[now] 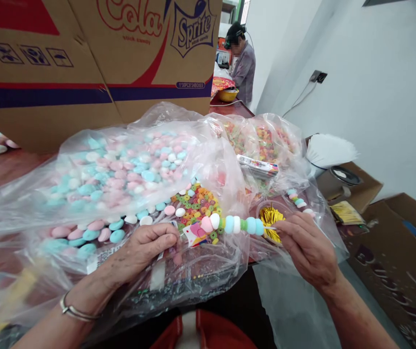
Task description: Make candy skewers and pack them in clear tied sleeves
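My right hand (304, 242) pinches the bare end of a thin white stick threaded with candies. Pink, white, blue and green pieces make up this candy skewer (237, 224), which lies level and points left. Thumb against fingers, my left hand (157, 242) is closed on a small clear wrapper (195, 235) with a pink and purple print. The skewer's pink tip is at the wrapper's right end; whether it is inside, I cannot tell. Below and behind are small ring candies (200, 201). Gold twist ties (271, 220) lie in a clear round container beside my right hand.
A large clear bag of pink, blue and white candies (120, 167) covers the table's left. Behind it stands a big cardboard box (138, 68). Another candy skewer (296, 198), a grey mug (335, 182) and open cartons (393, 257) are rightward. Another person (244, 68) stands farther back.
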The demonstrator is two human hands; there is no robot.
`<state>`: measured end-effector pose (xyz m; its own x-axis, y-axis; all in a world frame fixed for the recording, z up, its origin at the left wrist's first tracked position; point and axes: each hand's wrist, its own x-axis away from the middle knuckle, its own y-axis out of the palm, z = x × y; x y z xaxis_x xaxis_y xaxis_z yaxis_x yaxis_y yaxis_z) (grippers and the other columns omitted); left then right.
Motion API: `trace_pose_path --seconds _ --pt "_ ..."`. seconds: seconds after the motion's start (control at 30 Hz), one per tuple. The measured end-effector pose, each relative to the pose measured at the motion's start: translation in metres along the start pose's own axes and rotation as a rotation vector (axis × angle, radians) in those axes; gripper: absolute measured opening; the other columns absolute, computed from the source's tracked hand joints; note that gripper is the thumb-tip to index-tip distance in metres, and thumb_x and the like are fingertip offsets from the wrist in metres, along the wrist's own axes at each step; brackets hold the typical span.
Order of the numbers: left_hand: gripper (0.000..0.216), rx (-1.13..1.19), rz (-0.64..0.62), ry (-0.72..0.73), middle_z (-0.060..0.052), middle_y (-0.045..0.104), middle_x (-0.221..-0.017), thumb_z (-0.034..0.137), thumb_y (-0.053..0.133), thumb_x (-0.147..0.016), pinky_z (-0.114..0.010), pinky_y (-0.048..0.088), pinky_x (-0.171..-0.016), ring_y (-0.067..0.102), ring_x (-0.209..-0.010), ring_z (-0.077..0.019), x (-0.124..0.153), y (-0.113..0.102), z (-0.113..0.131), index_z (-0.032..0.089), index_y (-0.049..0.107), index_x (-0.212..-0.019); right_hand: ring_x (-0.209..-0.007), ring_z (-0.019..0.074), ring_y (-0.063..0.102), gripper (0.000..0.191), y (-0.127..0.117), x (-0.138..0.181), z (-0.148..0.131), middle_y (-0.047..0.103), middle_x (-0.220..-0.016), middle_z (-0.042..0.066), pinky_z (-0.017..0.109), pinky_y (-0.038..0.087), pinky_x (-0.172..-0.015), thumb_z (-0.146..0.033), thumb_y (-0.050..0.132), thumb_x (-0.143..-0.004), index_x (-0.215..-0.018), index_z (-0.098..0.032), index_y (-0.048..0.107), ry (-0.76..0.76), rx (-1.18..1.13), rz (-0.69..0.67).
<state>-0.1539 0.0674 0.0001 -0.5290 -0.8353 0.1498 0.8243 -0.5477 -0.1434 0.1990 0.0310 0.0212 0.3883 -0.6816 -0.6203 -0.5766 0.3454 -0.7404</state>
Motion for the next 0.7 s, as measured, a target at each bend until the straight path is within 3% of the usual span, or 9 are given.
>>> trace_pose_path --seconds 0.37,0.7 --pt "0.037 0.032 0.006 -0.097 -0.001 0.07 -0.064 0.044 0.052 -0.091 -0.024 0.036 -0.059 0.05 -0.06 -0.0135 -0.005 0.002 -0.001 0.017 0.063 -0.068 -0.075 0.0191 0.051 0.018 -0.006 -0.002 0.002 0.065 -0.081 0.006 0.036 0.04 -0.072 -0.011 0.052 -0.09 -0.103 -0.017 0.062 -0.087 0.012 -0.082" --pt "0.038 -0.015 -0.042 -0.111 0.0 0.07 -0.068 0.043 0.05 -0.094 -0.024 0.039 -0.065 0.054 -0.065 -0.014 -0.004 -0.001 -0.002 0.017 0.066 -0.07 -0.075 0.0195 0.051 0.018 -0.012 -0.005 0.003 0.065 -0.081 0.005 0.037 0.039 -0.072 -0.013 0.052 -0.091 -0.102 -0.02 0.063 -0.104 0.071 -0.097"
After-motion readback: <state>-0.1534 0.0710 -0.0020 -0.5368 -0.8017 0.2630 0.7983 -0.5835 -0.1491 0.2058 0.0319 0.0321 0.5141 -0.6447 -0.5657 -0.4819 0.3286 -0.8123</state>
